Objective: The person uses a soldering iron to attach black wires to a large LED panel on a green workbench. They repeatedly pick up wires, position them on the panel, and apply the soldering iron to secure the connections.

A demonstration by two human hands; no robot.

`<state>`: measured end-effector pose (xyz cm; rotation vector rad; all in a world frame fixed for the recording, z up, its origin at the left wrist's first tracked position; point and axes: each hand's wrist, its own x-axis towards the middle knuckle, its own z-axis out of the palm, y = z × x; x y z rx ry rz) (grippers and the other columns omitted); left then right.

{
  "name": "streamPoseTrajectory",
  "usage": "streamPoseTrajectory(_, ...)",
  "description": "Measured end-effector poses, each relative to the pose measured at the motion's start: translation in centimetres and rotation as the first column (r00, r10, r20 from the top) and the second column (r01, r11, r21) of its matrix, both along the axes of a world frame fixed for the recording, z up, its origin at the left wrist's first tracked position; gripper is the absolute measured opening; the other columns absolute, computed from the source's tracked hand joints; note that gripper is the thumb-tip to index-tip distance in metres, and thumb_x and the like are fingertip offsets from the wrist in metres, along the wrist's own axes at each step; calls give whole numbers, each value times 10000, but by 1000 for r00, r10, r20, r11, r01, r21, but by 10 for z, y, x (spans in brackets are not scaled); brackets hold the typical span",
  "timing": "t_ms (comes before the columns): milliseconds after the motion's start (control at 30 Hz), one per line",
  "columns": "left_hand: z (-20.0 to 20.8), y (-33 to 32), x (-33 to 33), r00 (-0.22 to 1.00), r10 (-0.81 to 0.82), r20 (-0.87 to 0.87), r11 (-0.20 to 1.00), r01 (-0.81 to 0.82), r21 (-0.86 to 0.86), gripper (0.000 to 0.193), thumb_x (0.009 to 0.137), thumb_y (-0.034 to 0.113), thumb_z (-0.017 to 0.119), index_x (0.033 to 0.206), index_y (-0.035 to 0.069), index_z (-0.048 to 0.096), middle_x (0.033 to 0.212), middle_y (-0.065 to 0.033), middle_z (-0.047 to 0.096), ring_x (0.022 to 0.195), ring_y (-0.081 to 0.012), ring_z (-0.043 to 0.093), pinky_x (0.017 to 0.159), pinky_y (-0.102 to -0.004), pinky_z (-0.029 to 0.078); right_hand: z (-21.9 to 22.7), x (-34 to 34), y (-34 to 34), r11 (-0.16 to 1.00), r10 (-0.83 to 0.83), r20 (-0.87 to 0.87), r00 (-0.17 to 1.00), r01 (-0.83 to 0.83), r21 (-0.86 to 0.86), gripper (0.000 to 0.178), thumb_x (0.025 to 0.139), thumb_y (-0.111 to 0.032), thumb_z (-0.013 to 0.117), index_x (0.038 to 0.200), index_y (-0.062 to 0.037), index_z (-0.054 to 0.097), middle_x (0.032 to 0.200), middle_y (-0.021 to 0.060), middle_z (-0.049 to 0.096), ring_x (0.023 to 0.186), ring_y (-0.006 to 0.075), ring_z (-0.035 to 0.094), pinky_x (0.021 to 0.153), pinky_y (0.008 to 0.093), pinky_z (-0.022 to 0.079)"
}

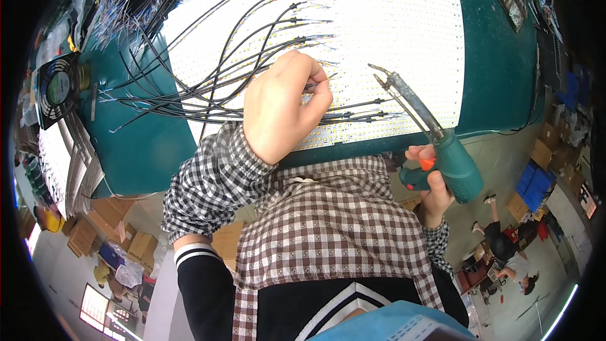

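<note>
A large white panel of small LED chips (pixel 404 25) lies on the green tabletop. Black cables (pixel 218 66) run across its left half, their stripped thin wire ends pointing right, spaced in a column down the panel. Over the panel's lower middle, my left hand (pixel 284 104) pinches one black cable (pixel 309 88) near its wire end between thumb and forefinger. My right hand (pixel 435 196) grips a green soldering gun (pixel 459 167) by its handle, fingers at the orange-red trigger. The gun's dark metal tip angles up-left above the panel, apart from the held cable.
A small black fan (pixel 58 88) stands at the table's left edge, above a stack of white panels (pixel 72 167). A bundle of loose cables (pixel 142 3) lies at the far left. Tools and scraps sit far right. Cardboard boxes (pixel 123 230) and other people are in the background.
</note>
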<state>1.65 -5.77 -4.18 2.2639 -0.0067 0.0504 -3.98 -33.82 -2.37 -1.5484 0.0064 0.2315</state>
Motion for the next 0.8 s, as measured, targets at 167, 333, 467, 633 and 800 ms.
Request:
streamPoseTrajectory(167,-1,0,0,1000,-10,12,1000,10,-16,93,796,39,690,819,46,600,759,-47,602,605,-141,561,524,-260,450,6,-5,1,998,-13,-121,993,6,-59,554,825,-304,777,1165,84,574,1035,146,628,947,226,663,817,367,580)
streamPoseTrajectory(333,0,0,-1,1000,-13,17,1000,14,-27,97,793,34,690,817,43,597,758,-51,599,608,-143,561,528,-263,452,-7,-9,-11,978,122,-35,992,-126,-167,652,800,-215,805,1289,103,515,1157,181,628,913,219,687,821,349,581)
streamPoseTrajectory(467,-1,0,-1,1000,-16,24,999,16,-30,98,790,30,691,817,41,598,755,-52,595,606,-141,557,533,-264,451,-9,-11,-12,973,140,-45,989,-146,-179,709,777,-145,818,1344,104,473,1208,201,622,944,236,695,827,352,584)
streamPoseTrajectory(633,1,-1,-1,1000,-15,18,999,15,-42,118,762,25,680,805,45,572,756,-82,599,624,-228,595,547,-327,477,-9,-12,-11,977,122,-57,991,-130,-170,713,772,-118,816,1351,102,464,1229,209,616,963,247,695,830,357,589)
streamPoseTrajectory(800,0,0,-1,1000,-12,28,999,14,-48,133,745,21,677,798,46,557,758,-98,601,636,-272,617,550,-357,490,-8,-9,-9,965,157,-9,988,-155,-213,700,775,-121,818,1343,99,473,1230,212,614,966,242,691,829,349,591)
